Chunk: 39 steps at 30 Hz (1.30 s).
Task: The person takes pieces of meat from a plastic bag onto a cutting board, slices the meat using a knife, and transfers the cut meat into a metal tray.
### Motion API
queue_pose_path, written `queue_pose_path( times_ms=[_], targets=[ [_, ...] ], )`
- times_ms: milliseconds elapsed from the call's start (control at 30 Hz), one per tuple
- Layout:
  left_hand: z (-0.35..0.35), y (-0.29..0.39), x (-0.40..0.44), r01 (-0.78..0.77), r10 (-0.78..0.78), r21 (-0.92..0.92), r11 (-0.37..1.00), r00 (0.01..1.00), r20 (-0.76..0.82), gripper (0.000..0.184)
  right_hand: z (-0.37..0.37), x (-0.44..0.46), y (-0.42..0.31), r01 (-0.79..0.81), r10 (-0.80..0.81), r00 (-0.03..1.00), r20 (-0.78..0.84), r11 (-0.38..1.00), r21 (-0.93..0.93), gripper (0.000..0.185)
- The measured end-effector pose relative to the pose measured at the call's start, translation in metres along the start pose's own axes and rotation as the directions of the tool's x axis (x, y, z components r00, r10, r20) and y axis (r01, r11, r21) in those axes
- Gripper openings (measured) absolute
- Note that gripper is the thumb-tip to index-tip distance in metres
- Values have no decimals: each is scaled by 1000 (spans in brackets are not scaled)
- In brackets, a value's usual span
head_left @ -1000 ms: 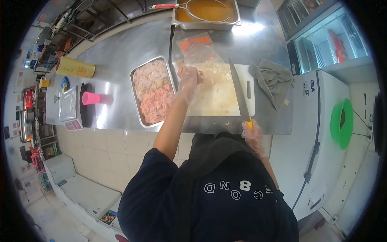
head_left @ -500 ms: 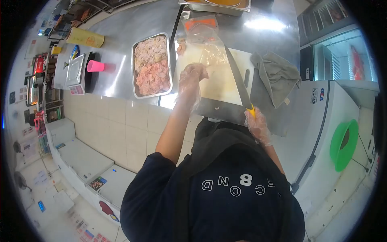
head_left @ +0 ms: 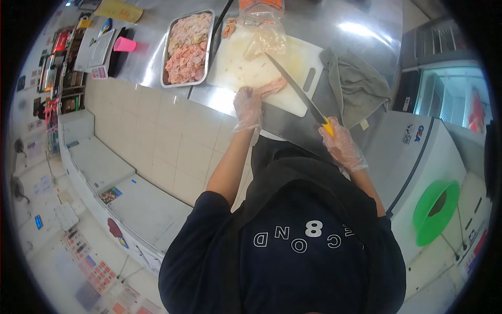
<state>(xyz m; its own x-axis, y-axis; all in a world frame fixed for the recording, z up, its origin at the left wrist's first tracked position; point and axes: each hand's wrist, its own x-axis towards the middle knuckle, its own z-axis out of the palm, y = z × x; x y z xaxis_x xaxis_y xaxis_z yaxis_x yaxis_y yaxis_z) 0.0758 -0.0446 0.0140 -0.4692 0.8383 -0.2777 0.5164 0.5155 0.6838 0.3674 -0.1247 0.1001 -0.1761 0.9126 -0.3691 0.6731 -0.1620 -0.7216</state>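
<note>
My left hand (head_left: 248, 109), in a clear plastic glove, pinches one end of a strip of raw meat (head_left: 272, 88) at the near edge of the white cutting board (head_left: 235, 65). The strip stretches to the right across the board. My right hand (head_left: 342, 145), also gloved, grips the yellow handle of a long knife (head_left: 299, 91). Its blade points away and to the left over the board, just right of the meat. A clear plastic bag (head_left: 265, 42) lies at the board's far side, with a small meat piece (head_left: 229, 28) to its left.
A metal tray (head_left: 208, 52) of cut raw meat stands left of the board. A grey cloth (head_left: 355, 86) lies to the right. Farther left are a pink cup (head_left: 124, 44), a scale (head_left: 99, 52) and a yellow roll (head_left: 119, 10). A white freezer (head_left: 402, 146) stands at the right.
A strip of meat now lies stretched from my left hand across the board. The knife has tilted further left, its tip nearer the board's middle. The whole view has shifted, with the table higher in frame.
</note>
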Motion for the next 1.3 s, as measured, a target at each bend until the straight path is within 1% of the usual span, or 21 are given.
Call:
queue_pose_path(
  times_ms=[67,100,133,167,200,233,300,333,433,567,633,667,767,833,900,967,1033,1100,1167,1233,1300],
  targets=[
    [-2,-2,-7,-10,6,-36,999,995,-96,29,2,5,-7,43,-42,999,20,998,-50,38],
    [-1,-5,-11,-27,17,-62,998,985,-169,35,4,7,-8,48,-43,998,40,989,-138,40],
    [3,-8,-14,-16,4,-68,998,985,-174,35,6,9,-9,51,-39,997,60,973,-226,42],
    [10,-9,-14,-242,233,16,970,914,-333,34,6,11,-12,51,-37,997,67,971,-233,42],
    [19,-10,-12,-441,448,130,888,768,-458,34,4,15,-16,50,-29,997,71,951,-305,40],
    [29,-2,-11,-434,436,117,893,774,-459,34,1,16,-20,48,-21,997,76,923,-381,38],
    [54,18,-12,-438,500,241,866,773,-391,35,-5,11,-30,60,-30,997,76,894,-445,36],
    [64,30,-11,-324,398,246,913,837,-374,38,-7,11,-34,77,-51,997,66,870,-488,35],
    [64,45,-22,-286,351,215,934,850,-393,34,-10,8,-35,119,-98,993,69,833,-540,32],
    [73,38,-16,-232,316,248,941,864,-393,30,-3,13,-24,122,-53,990,133,803,-584,32],
    [72,33,-17,-297,386,310,903,878,-284,26,8,24,-9,222,-210,974,90,773,-594,30],
    [73,33,-17,-288,374,303,908,883,-283,26,12,33,-5,224,-206,974,100,768,-600,30],
    [75,26,-16,-334,417,287,898,854,-310,24,41,77,-4,234,-222,972,80,858,-457,32],
    [78,24,-16,-397,495,320,860,801,-337,20,55,103,-25,238,-233,970,68,863,-445,34],
    [82,20,-20,-399,495,328,856,815,-300,20,48,115,-68,94,-67,994,82,921,-377,36],
    [82,19,-16,-409,508,341,846,814,-282,19,47,123,-69,104,-85,994,66,916,-388,37],
    [77,16,-17,-478,570,321,818,750,-336,16,51,116,-55,104,-90,994,54,911,-398,38],
    [71,8,-12,-503,570,275,819,764,-300,16,46,93,-23,206,-210,977,29,912,-355,39],
    [63,-7,-13,-516,562,230,825,787,-254,15,28,64,-8,55,-22,991,133,966,-253,42],
    [51,-15,-9,-484,539,238,842,749,-385,16,19,40,-1,35,-7,996,84,943,-332,42],
    [39,-12,-12,-484,552,265,834,742,-381,18,18,22,-4,-3,18,999,33,915,-402,42]
  ],
)
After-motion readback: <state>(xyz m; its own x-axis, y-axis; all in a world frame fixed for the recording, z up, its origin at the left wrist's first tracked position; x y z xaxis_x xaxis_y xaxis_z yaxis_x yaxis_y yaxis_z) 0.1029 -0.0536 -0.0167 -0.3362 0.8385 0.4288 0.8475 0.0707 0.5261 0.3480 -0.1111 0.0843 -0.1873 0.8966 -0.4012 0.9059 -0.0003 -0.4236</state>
